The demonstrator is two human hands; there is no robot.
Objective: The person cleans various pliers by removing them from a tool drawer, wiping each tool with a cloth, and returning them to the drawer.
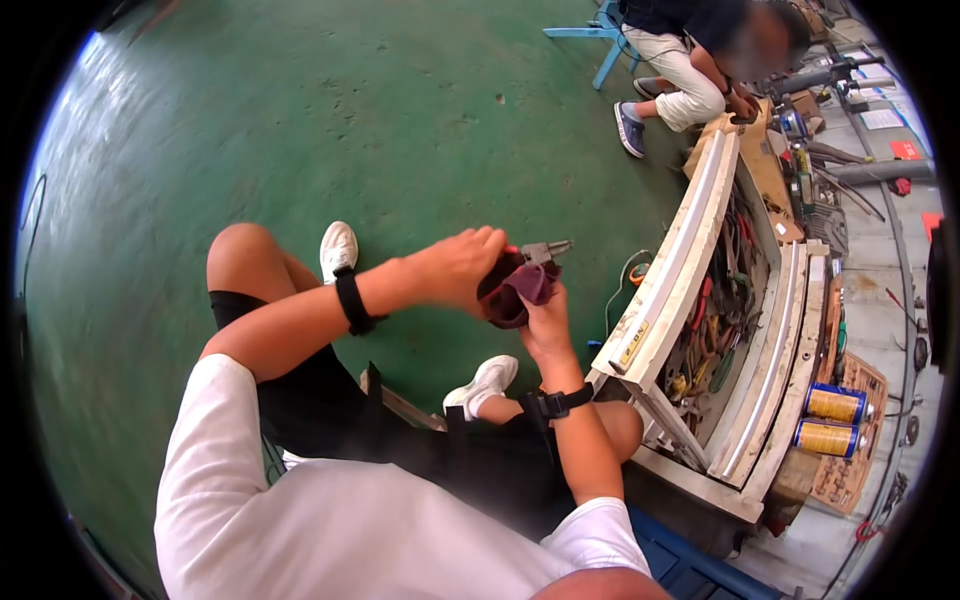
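Observation:
My left hand (460, 266) is closed around the red-handled end of a pair of pliers. The metal jaws of the pliers (543, 252) point to the right, past my fingers. A dark maroon cloth (530, 284) is bunched just below the jaws. From below, my right hand (545, 325) grips this cloth, with the thumb pressed up against it. Part of the handles is hidden by my left hand and the cloth.
To my right, an open cream drawer (645, 345) holds many jumbled hand tools. Two yellow-and-blue cans (828, 438) lie beyond it beside a brown perforated board (862, 385). A crouching person (685, 75) works at the drawer's far end, near a blue stand (600, 33).

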